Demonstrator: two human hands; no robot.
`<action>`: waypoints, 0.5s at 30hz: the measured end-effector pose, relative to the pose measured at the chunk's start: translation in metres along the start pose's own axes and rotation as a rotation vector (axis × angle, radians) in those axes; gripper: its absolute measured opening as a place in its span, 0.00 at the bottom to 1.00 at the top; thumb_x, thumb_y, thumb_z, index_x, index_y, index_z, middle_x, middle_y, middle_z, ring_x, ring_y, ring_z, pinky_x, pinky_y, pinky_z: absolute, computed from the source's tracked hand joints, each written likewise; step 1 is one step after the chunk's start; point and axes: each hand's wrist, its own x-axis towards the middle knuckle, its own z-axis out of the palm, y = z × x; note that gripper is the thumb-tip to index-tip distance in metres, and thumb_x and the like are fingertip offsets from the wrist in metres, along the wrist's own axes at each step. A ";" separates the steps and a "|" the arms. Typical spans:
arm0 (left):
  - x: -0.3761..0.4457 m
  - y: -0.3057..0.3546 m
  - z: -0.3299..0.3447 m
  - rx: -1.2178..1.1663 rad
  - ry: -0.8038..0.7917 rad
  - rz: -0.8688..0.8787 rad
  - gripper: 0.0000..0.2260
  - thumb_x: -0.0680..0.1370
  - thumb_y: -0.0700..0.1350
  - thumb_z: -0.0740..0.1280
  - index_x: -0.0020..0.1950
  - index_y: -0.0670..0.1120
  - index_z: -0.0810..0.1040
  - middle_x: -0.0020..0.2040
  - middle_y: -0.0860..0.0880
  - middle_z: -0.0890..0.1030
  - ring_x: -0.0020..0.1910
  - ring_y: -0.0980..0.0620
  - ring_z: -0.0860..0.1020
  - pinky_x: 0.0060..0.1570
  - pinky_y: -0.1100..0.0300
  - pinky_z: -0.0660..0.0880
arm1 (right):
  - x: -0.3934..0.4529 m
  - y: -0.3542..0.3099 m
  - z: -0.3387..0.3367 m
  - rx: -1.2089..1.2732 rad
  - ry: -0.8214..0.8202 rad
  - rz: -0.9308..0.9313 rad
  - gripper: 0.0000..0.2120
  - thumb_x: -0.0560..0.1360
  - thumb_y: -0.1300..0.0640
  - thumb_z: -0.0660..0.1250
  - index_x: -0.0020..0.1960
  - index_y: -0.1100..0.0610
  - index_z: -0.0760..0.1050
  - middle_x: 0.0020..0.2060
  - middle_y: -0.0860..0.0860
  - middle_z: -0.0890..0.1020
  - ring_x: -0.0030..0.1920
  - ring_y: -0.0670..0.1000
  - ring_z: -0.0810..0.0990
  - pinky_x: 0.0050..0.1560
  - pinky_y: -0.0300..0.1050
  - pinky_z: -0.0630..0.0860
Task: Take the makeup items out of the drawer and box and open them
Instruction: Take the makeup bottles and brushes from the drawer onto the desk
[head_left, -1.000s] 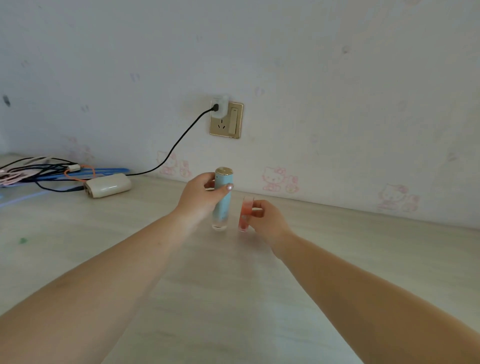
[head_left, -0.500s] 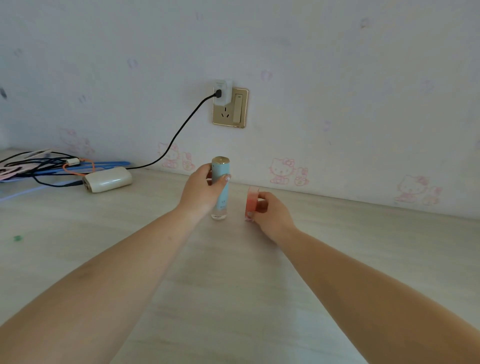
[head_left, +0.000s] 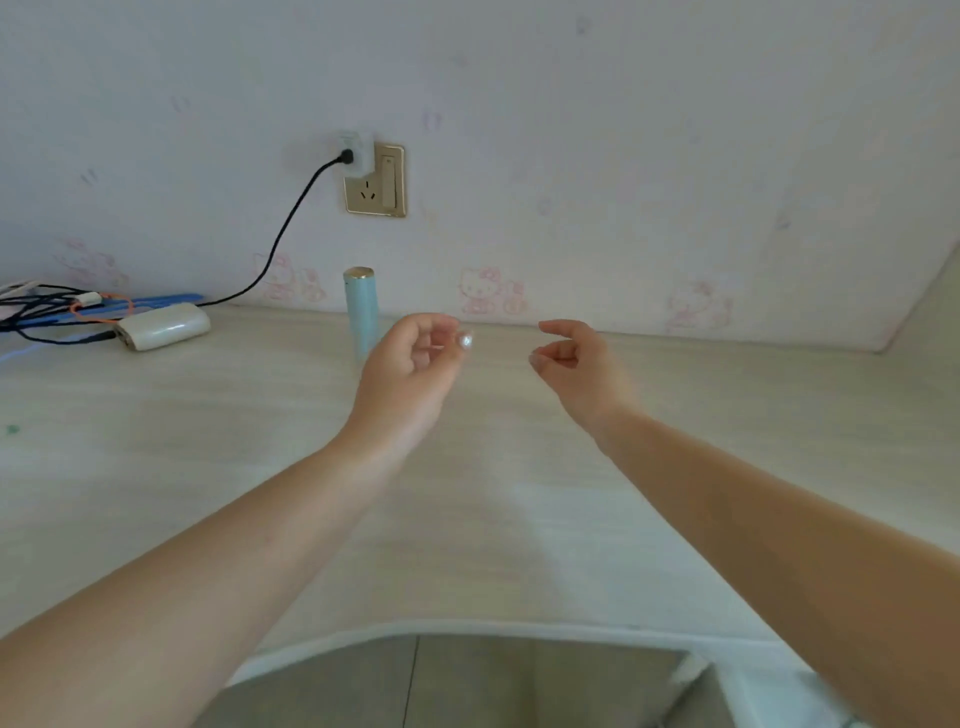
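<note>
A light blue tube with a gold cap (head_left: 360, 312) stands upright on the pale wooden table (head_left: 260, 441) close to the wall. My left hand (head_left: 410, 369) hovers just right of it and nearer to me, not touching it, with its fingers loosely curled and nothing in them. My right hand (head_left: 576, 364) is farther right, fingers apart and empty. The small pink item is out of sight; the left hand may be hiding it.
A white power bank (head_left: 163, 325) and a tangle of cables (head_left: 52, 306) lie at the back left. A black cord runs up to a gold wall socket (head_left: 374, 179). The table's front edge (head_left: 467, 629) is near me, with grey floor below.
Both hands have let go: the left released the blue tube, which now stands alone, and the right released the pink item. Both hands pulled back toward me and the view tilted down.
</note>
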 end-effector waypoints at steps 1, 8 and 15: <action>-0.014 0.004 0.011 0.029 -0.066 -0.004 0.03 0.76 0.44 0.67 0.47 0.51 0.76 0.47 0.52 0.78 0.42 0.61 0.76 0.47 0.61 0.74 | -0.014 0.004 -0.017 -0.032 0.001 0.020 0.15 0.75 0.59 0.67 0.61 0.52 0.72 0.38 0.42 0.77 0.42 0.44 0.77 0.42 0.38 0.72; -0.083 0.026 0.070 0.126 -0.334 0.030 0.06 0.76 0.43 0.67 0.43 0.55 0.77 0.41 0.57 0.78 0.36 0.67 0.75 0.46 0.60 0.74 | -0.108 0.014 -0.127 -0.142 0.059 0.033 0.14 0.75 0.59 0.67 0.61 0.53 0.74 0.44 0.48 0.79 0.44 0.45 0.77 0.40 0.29 0.70; -0.164 0.056 0.137 0.279 -0.647 0.122 0.01 0.76 0.47 0.67 0.45 0.52 0.78 0.42 0.56 0.79 0.39 0.60 0.75 0.42 0.70 0.71 | -0.215 0.050 -0.213 -0.248 0.046 0.068 0.12 0.73 0.61 0.68 0.52 0.45 0.74 0.41 0.42 0.78 0.43 0.42 0.80 0.47 0.40 0.75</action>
